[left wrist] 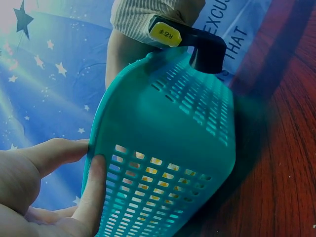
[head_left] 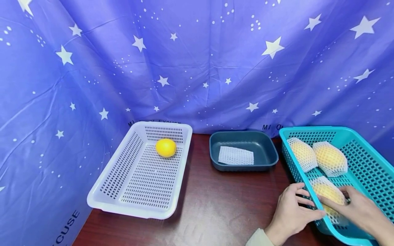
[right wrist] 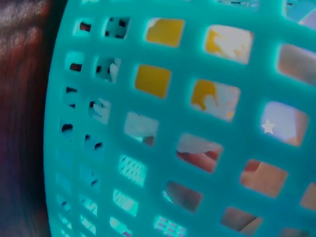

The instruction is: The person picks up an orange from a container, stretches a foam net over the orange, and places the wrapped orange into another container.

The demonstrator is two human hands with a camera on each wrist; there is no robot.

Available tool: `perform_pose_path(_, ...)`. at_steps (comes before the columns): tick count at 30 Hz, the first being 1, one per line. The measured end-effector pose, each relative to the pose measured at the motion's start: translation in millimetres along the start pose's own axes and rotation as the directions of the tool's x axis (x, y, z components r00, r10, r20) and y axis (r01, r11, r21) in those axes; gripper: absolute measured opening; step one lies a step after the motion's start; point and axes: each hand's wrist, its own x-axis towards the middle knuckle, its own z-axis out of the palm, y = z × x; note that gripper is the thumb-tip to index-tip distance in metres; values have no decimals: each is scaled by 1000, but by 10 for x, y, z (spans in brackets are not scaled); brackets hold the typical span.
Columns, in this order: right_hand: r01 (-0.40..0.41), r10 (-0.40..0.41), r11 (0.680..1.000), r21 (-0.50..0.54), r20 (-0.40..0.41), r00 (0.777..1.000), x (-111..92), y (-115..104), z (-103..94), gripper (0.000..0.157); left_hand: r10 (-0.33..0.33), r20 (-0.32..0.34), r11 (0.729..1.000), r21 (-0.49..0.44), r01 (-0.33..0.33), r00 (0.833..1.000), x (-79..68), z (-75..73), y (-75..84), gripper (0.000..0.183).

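At the left rim of a teal basket (head_left: pixel 341 131), my left hand (head_left: pixel 290 208) pinches the edge. In the left wrist view, the fingers (left wrist: pixel 94 197) lie along the perforated outer wall. Inside that basket my right hand (head_left: pixel 358 208) grips a yellow oval fruit in a white foam net (head_left: pixel 327 193), thumb on its near side and fingers at its far side. Two more netted fruits, one at the left wall (head_left: pixel 302 154) and one beside it (head_left: pixel 330 159), lie farther back. Through the basket holes, the right wrist view shows bits of yellow fruit (right wrist: pixel 153 81) and skin.
A white perforated basket (head_left: pixel 106 201) on the left holds one bare yellow fruit (head_left: pixel 166 148). Between the baskets, a dark blue tray (head_left: pixel 266 150) contains a flat foam net (head_left: pixel 236 156). All stand on a reddish-brown table (head_left: pixel 215 205) before a blue star-patterned cloth (head_left: pixel 197 51).
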Motion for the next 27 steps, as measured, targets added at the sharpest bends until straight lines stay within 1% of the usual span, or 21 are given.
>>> perform_pose_path(1,-8,8,1000,1,-2,1000,-11,0,-2,99,5,0,1000,11,-5,1000,-3,-2,1,60)
perform_pose_path(4,-22,22,1000,-1,26,999,-50,-1,-23,100,20,4,999,40,-20,1000,-7,-13,4,59)
perform_pose_path(8,5,-5,1000,-8,20,1000,-99,-3,-72,92,34,13,998,47,-34,999,-14,-32,12,57)
perform_pose_path(11,28,-30,999,-32,-40,999,-134,-12,-108,87,38,19,999,31,-39,999,-22,-45,16,57)
perform_pose_path(16,42,-49,997,-58,-127,991,-228,-78,-119,86,53,9,998,40,-53,999,-47,-85,34,56)
perform_pose_path(19,73,-84,996,-55,-212,974,-296,-130,-111,81,80,-8,994,73,-79,997,-60,-107,48,56)
perform_pose_path(23,125,-128,992,-33,-337,933,-383,-207,-107,69,138,-14,983,121,-135,990,-74,-126,65,56)
perform_pose_path(26,155,-144,988,-5,-393,908,-441,-268,-110,62,171,-6,975,145,-169,985,-95,-147,92,54)
perform_pose_path(27,167,-151,986,7,-402,903,-458,-293,-116,60,181,-7,972,152,-178,983,-105,-157,105,54)
